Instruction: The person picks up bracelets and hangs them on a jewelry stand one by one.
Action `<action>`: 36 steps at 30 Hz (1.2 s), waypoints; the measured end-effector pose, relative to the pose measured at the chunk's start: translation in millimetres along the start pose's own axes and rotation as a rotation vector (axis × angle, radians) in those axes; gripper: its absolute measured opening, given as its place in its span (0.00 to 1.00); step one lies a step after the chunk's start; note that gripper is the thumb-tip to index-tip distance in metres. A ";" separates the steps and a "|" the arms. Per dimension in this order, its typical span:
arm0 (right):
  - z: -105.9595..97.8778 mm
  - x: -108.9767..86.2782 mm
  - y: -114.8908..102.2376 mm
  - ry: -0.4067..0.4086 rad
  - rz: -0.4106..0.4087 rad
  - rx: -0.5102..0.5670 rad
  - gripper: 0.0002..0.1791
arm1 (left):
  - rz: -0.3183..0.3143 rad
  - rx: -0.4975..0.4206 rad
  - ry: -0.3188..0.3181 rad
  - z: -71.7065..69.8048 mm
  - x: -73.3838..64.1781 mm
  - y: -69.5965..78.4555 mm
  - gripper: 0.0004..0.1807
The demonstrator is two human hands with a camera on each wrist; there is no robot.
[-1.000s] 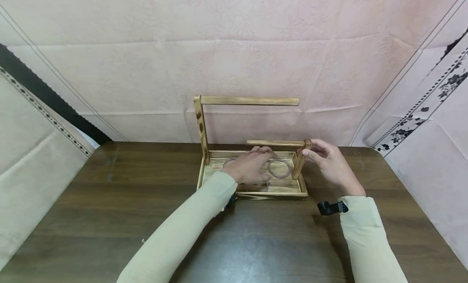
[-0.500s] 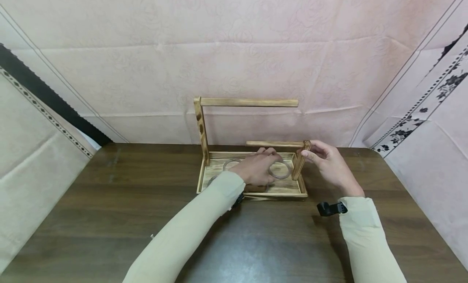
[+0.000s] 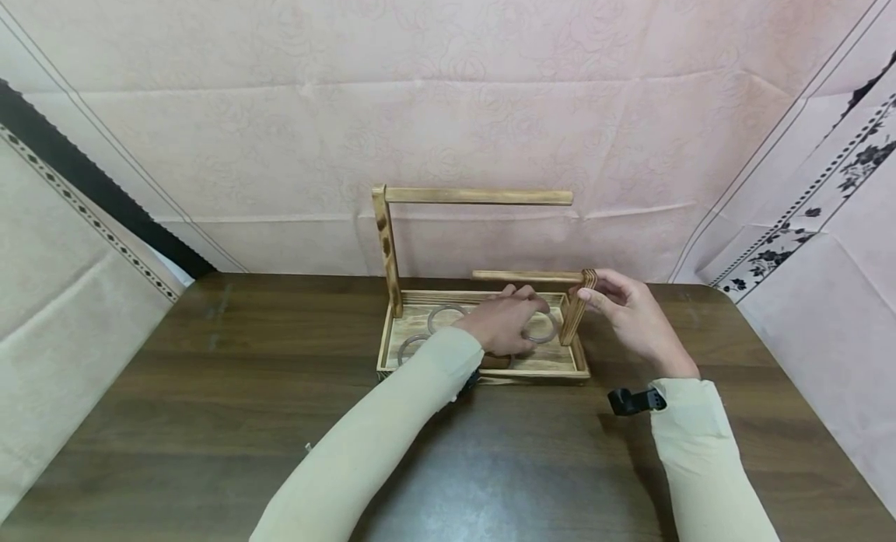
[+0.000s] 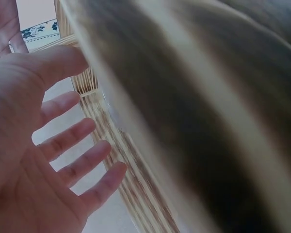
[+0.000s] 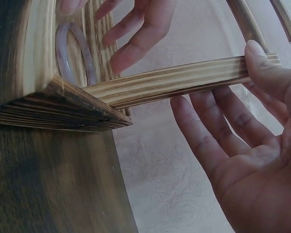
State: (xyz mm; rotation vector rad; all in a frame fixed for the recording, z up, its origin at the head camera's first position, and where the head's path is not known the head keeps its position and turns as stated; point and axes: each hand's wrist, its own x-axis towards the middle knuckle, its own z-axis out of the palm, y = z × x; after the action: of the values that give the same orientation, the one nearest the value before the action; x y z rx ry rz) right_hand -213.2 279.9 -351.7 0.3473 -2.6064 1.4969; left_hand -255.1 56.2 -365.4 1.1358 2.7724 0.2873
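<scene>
A wooden bangle stand has a shallow tray (image 3: pixel 535 373), a tall left post (image 3: pixel 386 250) with a long upper bar (image 3: pixel 479 196), and a short right post (image 3: pixel 574 322) with a lower bar (image 3: pixel 525 276). My right hand (image 3: pixel 633 316) grips the top of the short post between thumb and fingers. Over the tray my left hand (image 3: pixel 505 320) reaches with fingers spread, fingertips right at a pale translucent bangle (image 5: pixel 63 53). In the left wrist view its fingers look apart, with nothing between them. Two more bangles, one at the back left (image 3: pixel 430 320) and one at the front left (image 3: pixel 400 354), lie in the tray.
The stand sits near the back edge of a brown wooden table (image 3: pixel 210 417). A pale patterned cloth (image 3: pixel 490 122) hangs close behind it, and more cloth flanks both sides. Part of another ring shows under my left hand at the tray's front.
My left hand has moved rightward over the tray to the right-hand bangle, uncovering the bangles on the left. My right hand keeps its grip on the short post.
</scene>
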 end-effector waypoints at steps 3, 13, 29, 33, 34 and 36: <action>0.4 -0.2 -0.5 0.005 0.004 -0.006 0.18 | -0.007 0.017 -0.004 0.8 2.1 1.4 0.36; -1.1 -1.0 -2.4 0.005 0.010 -0.017 0.18 | -0.029 0.061 -0.039 3.6 9.8 6.5 0.37; -0.3 -1.1 -0.8 -0.003 -0.006 -0.017 0.17 | -0.035 0.010 -0.126 2.4 12.4 9.4 0.39; -0.5 -0.5 0.1 0.004 -0.003 -0.040 0.18 | -0.038 0.028 -0.127 1.6 12.4 9.9 0.38; -0.6 -0.4 0.3 0.004 -0.001 -0.044 0.18 | -0.037 0.029 -0.129 1.3 12.4 10.0 0.37; -0.7 -0.1 0.9 0.005 0.002 -0.046 0.18 | -0.035 0.032 -0.134 0.9 12.6 10.1 0.37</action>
State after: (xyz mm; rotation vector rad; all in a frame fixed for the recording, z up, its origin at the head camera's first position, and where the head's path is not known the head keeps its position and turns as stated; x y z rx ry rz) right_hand -213.4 281.0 -352.2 0.3359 -2.6337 1.4338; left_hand -257.0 72.2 -364.7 1.0702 2.6855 0.1572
